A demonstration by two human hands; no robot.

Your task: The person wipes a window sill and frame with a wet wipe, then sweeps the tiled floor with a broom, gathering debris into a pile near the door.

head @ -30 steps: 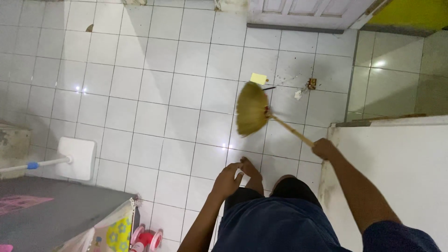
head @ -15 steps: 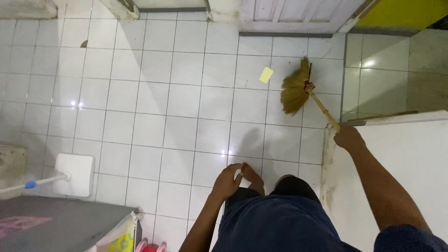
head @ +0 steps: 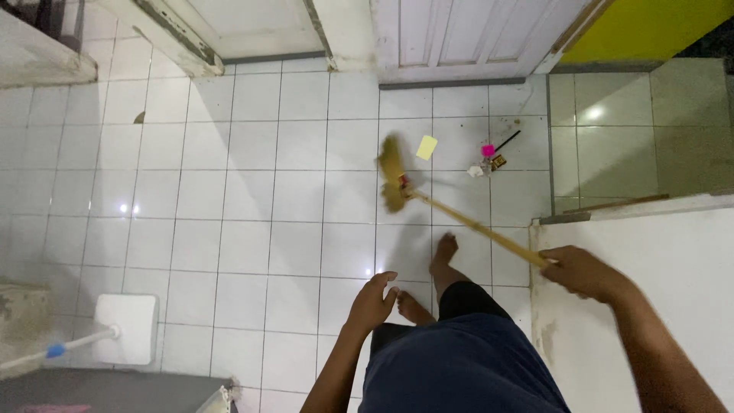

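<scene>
On the white tiled floor (head: 229, 222), near its lower left corner, a flat white mop head (head: 125, 329) lies square on the glossy tiles, its pale handle with a blue collar running off toward the left edge. Further right, the left hand (head: 372, 302) hangs free over the floor with the fingers loosely curled and nothing in them, just beside two bare feet. Above it the broom (head: 451, 212) stretches across the floor: its long axis runs on a slant from the upper left down to the lower right, with the straw-coloured bristle fan (head: 392, 173) pointing up and left toward the white panelled door (head: 459, 34). The fan is blurred, bound with a red band where it meets the thin, light bamboo-like stick. Just right of the bristles lie a small yellow paper square (head: 427, 147) and, a little further on, a clump of litter (head: 489, 159) with a pink scrap and a dark stick. The right hand (head: 582, 271) is wrapped tightly about the stick's lower end, over the edge of a white matte surface (head: 657, 260).
</scene>
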